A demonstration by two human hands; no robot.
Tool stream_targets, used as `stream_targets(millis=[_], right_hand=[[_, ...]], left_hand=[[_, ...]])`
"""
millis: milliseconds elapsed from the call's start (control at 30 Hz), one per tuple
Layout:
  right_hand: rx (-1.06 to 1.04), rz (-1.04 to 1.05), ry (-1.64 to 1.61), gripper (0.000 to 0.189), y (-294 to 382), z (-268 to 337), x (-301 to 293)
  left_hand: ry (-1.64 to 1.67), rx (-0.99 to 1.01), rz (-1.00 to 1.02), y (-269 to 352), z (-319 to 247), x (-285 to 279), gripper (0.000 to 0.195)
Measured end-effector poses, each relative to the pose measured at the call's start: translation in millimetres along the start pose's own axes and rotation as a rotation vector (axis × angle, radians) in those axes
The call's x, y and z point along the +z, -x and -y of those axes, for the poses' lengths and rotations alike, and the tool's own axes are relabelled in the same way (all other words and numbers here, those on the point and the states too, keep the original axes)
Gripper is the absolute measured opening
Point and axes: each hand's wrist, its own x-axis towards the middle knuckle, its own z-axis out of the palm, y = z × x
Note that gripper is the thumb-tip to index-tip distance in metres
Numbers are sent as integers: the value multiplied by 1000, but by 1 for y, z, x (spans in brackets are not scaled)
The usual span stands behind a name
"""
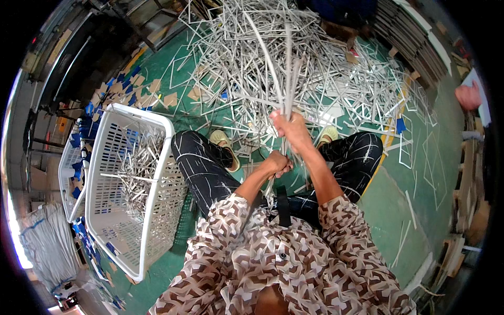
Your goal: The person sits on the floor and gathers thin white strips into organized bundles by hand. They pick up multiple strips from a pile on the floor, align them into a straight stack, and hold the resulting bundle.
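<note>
Between my knees, my left hand (278, 163) is closed round the lower part of a bundle of thin pale strips (288, 82). My right hand (292, 128) grips the same bundle higher up, and the long ends rise beyond it, blurred. Shorter ends hang below my left hand towards my lap. A large tangled heap of whitish-grey strips (260, 51) lies on the floor in front of my feet. The material of the strips cannot be told for sure.
A white plastic basket (169, 126) with short strips inside stands at my left, beside another white basket (65, 177). Cardboard scraps (170, 99) and blue pieces litter the green floor (393, 228). Flat stacked sheets (413, 39) stand at the upper right. Another person's hand (468, 95) shows at the right edge.
</note>
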Motion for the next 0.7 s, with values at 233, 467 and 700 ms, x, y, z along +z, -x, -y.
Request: stream_targets(millis=[233,467,700], right_hand=[[-570,4,722,24,52,14,47],[-460,-141,364,18,42,33,41],[-42,-430,-376,22,-16,2,-18]], left_hand=[[-83,558,-119,-19,17,-13,22],[-409,897,-542,-40,24,-36,29],[-377,348,-340,10,-3,-25,28]])
